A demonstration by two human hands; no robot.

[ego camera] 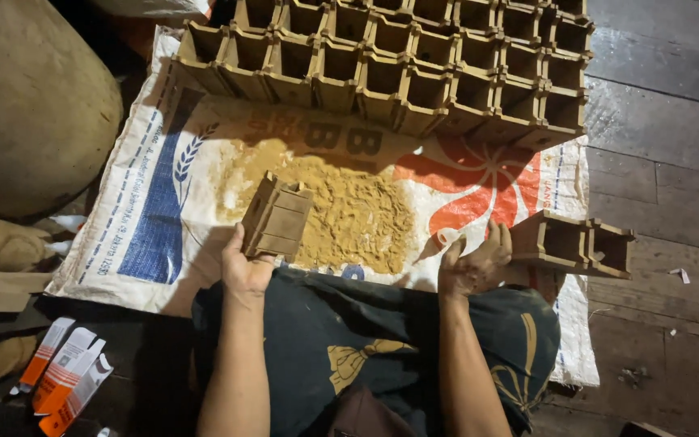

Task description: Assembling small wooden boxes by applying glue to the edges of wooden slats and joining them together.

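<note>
Left hand [244,263] grips a small brown box [277,217] w/ its back side up, tilted over the near edge of the tan powder pile [341,212] on the printed sack [163,210]; right hand [475,263] is open, fingers half-curled, holding nothing, just beside a two-cell box pair [580,244] at the sack's right edge. Looks like the scoop/fill step, w/ box at the powder but contents not visible from here. Next move prob. needs the box turned mouth-up w/o spilling, then set w/ the rows of open boxes [414,57] at the far side of the sack.
</note>
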